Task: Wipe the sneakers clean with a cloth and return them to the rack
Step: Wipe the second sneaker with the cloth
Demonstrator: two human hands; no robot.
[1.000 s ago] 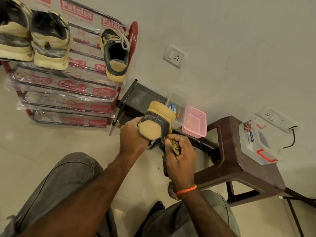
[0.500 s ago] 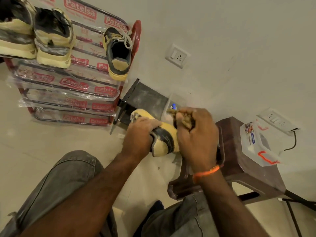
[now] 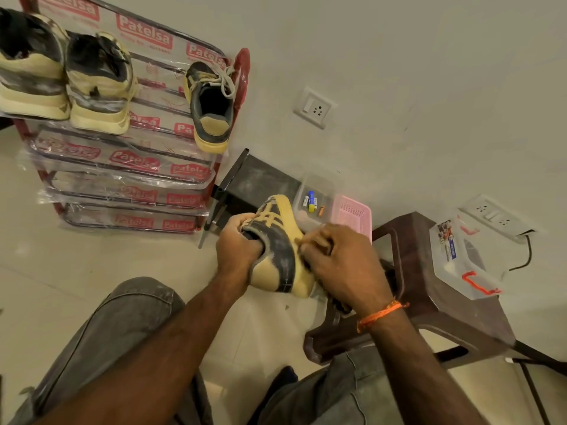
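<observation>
A person sits facing a wall, looking down at both hands held above the floor between their knees. The left hand grips a yellow and dark sneaker at its collar, fingers curled into the opening. The sneaker lies on its side in the air, its long axis running from the heel, near the person, to the toe, pointing away toward the wall. The right hand presses against the shoe's right flank, fingers curled around what seems to be a cloth; the cloth itself is almost entirely hidden, so its hold cannot be confirmed. Wiping looks under way on this side of the shoe.

The rack stands to the far left against the wall, well apart from the hands. Its top shelf holds three more sneakers, with a gap between the pair on the left and the single shoe on the right. The left hand is the nearer one to the rack, so returning the shoe would probably mean a reach up and left. A brown stool sits just right of the hands.
</observation>
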